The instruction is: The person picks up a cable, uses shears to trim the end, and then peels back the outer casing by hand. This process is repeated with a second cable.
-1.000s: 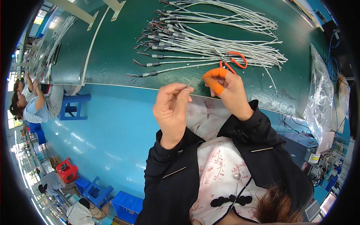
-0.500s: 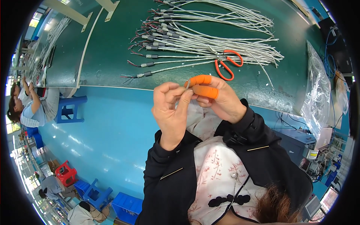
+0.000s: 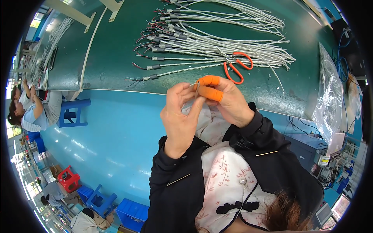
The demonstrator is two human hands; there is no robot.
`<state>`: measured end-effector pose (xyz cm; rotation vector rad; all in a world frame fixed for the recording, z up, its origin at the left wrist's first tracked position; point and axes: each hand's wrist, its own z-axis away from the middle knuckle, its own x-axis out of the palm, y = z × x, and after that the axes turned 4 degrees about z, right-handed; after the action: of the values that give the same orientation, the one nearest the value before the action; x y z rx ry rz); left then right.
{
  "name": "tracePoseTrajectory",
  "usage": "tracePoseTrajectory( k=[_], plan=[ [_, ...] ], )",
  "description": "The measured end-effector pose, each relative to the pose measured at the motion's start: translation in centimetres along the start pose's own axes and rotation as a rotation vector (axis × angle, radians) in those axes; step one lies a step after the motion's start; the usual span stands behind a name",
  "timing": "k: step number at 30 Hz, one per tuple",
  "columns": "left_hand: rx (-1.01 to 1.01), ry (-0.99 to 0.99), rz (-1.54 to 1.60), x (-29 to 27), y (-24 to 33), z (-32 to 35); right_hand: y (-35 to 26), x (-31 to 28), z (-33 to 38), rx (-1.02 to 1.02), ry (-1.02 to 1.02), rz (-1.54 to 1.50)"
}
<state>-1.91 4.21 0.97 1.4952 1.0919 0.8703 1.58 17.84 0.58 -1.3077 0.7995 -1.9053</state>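
In front of my body, just off the table's near edge, my left hand [image 3: 179, 114] and my right hand [image 3: 233, 101] meet fingertip to fingertip. Orange finger covers sheathe the thumb and index finger of the right one. Both hands pinch at a small, thin, pale silvery piece [image 3: 194, 84]; most of it is hidden by the fingers, so its kind does not show. Beyond them on the green table lie cut cables [image 3: 217, 48] with silvery braid, grey sleeves and bared thin wires at their left ends. Scissors [image 3: 237, 66] with red-orange handles rest across the cables' right half.
The green table [image 3: 112, 70] carries small scraps near the scissors. A clear plastic bag [image 3: 330, 93] hangs at its right edge. Blue stools [image 3: 74, 112] and a red stool [image 3: 68, 178] stand on the blue floor. Other people sit at the far left.
My left hand has shifted slightly right and tilted, its fingers drawing nearer the right hand's fingertips. The pinched piece shows a little more above the fingers.
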Motion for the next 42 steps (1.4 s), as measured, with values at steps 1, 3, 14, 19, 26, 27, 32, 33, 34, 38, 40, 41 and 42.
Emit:
tracePoseTrajectory(
  k=[1, 3, 14, 19, 26, 27, 32, 33, 34, 38, 40, 41, 42],
  plan=[
    [-0.004, -0.003, 0.026, 0.0, 0.4, -0.2, -0.2, -0.1, 0.0, 0.001, 0.000, 0.000],
    [-0.012, -0.009, 0.051, -0.3, 1.0, -0.6, -1.2, -0.3, 0.1, 0.053, -0.085, 0.003],
    [0.042, -0.031, 0.039, -1.4, 0.4, -1.1, -0.9, 0.3, 0.5, -0.054, -0.167, 0.224],
    [0.060, 0.002, 0.028, -1.1, 0.2, -1.0, -0.9, 0.5, 0.4, -0.034, -0.108, 0.180],
    [-0.093, 0.129, 0.035, -2.1, -0.2, -0.9, -1.9, -0.4, 0.1, -0.086, -0.023, 0.083],
    [-0.089, 0.116, 0.038, -1.9, -0.3, -0.9, -2.0, -0.2, 0.0, -0.083, -0.039, 0.073],
    [-0.079, -0.217, -0.012, -2.3, -2.4, -0.2, -2.5, 0.2, -0.9, -0.101, -0.113, 0.060],
    [-0.171, -0.405, -0.082, -1.6, -2.0, 0.2, -3.8, -0.8, -0.1, -0.162, -0.083, 0.048],
    [-0.209, -0.448, -0.154, -2.3, -2.0, -0.1, -4.6, -1.4, -0.4, -0.182, -0.055, 0.034],
    [-0.316, -0.351, -0.353, -8.2, -1.9, -0.7, -7.2, -4.7, -0.8, -0.312, 0.073, -0.033],
    [-0.314, -0.274, -0.412, -11.0, -1.4, -1.3, -8.0, -6.7, -0.7, -0.411, 0.143, -0.105],
    [-0.317, -0.217, -0.417, -12.2, -1.0, -1.5, -8.2, -7.3, -0.5, -0.422, 0.149, -0.104],
    [-0.307, -0.230, -0.414, -12.8, -0.5, -2.2, -8.3, -8.0, -0.2, -0.428, 0.181, -0.097]
  ],
)
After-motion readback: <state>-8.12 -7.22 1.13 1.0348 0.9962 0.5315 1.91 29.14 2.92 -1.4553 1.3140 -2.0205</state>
